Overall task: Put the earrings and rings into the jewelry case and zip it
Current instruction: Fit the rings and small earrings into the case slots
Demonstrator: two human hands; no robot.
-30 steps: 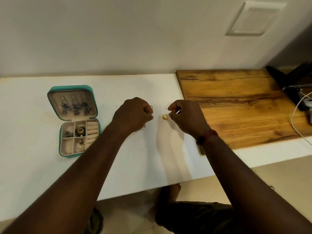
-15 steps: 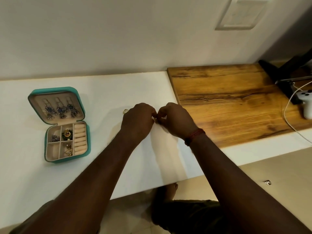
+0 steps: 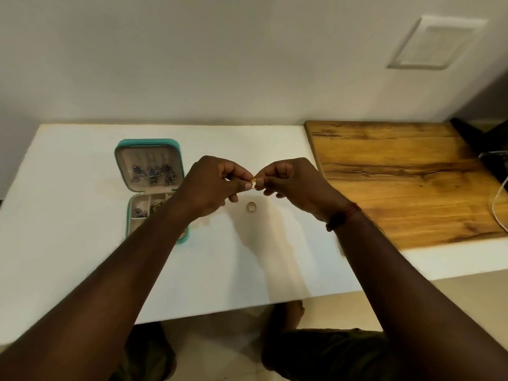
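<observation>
A teal jewelry case lies open on the white table, with several blue earrings hung in its lid and compartments below, partly hidden by my left forearm. My left hand and my right hand are raised above the table, fingertips meeting. Both pinch a small gold ring between them. A second gold ring lies on the table just below the hands.
A wooden board covers the table's right part. A black object and a white cable sit at the far right edge. The wall rises directly behind the table. My legs show below the table's front edge.
The hands came together and lifted off the table, now pinching a small gold ring between them. A gold ring shows on the table under them. The camera view shifted.
</observation>
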